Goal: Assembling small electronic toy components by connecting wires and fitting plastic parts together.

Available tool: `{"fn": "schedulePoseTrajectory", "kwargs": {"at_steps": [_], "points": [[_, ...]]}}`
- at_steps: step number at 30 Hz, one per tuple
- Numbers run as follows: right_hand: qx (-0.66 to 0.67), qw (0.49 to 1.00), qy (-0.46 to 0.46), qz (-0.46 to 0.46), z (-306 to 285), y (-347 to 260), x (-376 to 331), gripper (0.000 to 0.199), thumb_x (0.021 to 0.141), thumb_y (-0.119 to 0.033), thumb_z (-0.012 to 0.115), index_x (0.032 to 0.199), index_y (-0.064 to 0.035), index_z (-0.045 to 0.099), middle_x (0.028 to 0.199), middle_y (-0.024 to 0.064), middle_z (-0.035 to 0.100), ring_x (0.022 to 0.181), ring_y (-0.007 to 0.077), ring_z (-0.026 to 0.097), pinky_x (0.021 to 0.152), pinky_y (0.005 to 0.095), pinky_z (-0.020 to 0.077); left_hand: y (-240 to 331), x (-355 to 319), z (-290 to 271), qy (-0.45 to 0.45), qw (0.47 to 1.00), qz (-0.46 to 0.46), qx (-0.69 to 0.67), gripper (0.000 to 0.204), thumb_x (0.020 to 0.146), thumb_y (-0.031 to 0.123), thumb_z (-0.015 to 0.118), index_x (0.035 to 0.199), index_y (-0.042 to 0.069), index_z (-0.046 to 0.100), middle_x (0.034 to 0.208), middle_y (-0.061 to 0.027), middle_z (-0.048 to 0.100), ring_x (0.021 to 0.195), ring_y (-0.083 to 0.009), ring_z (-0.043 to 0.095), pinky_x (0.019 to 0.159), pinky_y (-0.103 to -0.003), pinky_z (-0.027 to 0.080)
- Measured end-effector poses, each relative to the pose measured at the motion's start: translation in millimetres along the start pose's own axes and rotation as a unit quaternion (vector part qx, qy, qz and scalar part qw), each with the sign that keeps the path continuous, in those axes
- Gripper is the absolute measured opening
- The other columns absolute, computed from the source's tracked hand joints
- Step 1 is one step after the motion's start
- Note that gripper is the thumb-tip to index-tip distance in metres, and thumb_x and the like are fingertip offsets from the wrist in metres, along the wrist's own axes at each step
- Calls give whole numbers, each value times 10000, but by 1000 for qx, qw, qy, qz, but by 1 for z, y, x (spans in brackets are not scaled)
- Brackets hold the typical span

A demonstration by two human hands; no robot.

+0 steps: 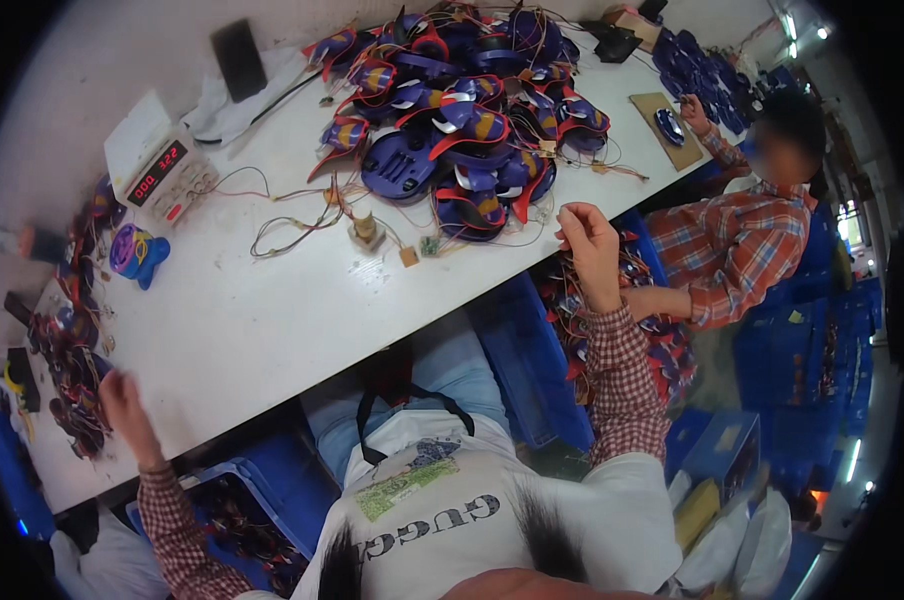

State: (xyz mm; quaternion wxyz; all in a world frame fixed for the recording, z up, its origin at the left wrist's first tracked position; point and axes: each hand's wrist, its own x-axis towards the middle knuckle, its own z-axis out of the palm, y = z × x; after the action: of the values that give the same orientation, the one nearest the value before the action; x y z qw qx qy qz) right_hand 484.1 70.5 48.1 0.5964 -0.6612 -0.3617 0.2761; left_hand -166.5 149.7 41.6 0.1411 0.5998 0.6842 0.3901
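My right hand point(594, 252) is raised over the table's front edge, by the near right side of a big pile of purple-and-red plastic shells with wires point(472, 110). Its thumb and fingers are pinched together; whatever is between them is too small to make out. At the left end of the table my left hand point(130, 418) is smeared by motion, beside a smaller heap of dark red and purple wired parts point(72, 375). Between the hands, near the big pile, lie a small green circuit board point(429, 246), a tan square piece point(408, 257) and a brass-coloured post point(365, 230) with loose wires.
A power supply with red digits point(162, 170) and a blue-purple round holder point(137, 255) stand at the back left of the white table point(272, 320). Blue crates point(517, 350) of parts sit below its front edge. A co-worker in an orange plaid shirt point(742, 250) sits at the right.
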Motion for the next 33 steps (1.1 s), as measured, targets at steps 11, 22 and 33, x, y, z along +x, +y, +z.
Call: {"fn": "schedulePoseTrajectory", "kwargs": {"at_steps": [11, 22, 33], "points": [[-205, 947, -94, -228, -16, -69, 19, 154, 861, -73, 612, 983, 20, 617, 827, 39, 608, 677, 103, 506, 632, 212, 420, 366, 36, 288, -291, 749, 595, -17, 756, 718, 302, 755, 1362, 82, 426, 1299, -124, 466, 1193, -311, 437, 1013, -396, 336], [-217, 951, -120, -187, -35, -94, 82, 150, 870, -85, 602, 985, 9, 623, 824, 44, 613, 685, 101, 532, 622, 212, 428, 401, 63, 373, -410, 699, 560, 173, 929, 604, 545, 778, 1347, 99, 444, 1251, -116, 468, 1138, -279, 434, 945, -449, 313], [-584, 769, 72, -251, 9, -36, 346, 441, 733, -296, 675, 1110, -70, 636, 1113, 171, 574, 1125, 401, 435, 916, 503, 402, 391, 55, 377, -416, 719, 548, 98, 871, 640, 560, 763, 1313, 91, 473, 1182, -121, 476, 1084, -282, 440, 941, -432, 320]]}}
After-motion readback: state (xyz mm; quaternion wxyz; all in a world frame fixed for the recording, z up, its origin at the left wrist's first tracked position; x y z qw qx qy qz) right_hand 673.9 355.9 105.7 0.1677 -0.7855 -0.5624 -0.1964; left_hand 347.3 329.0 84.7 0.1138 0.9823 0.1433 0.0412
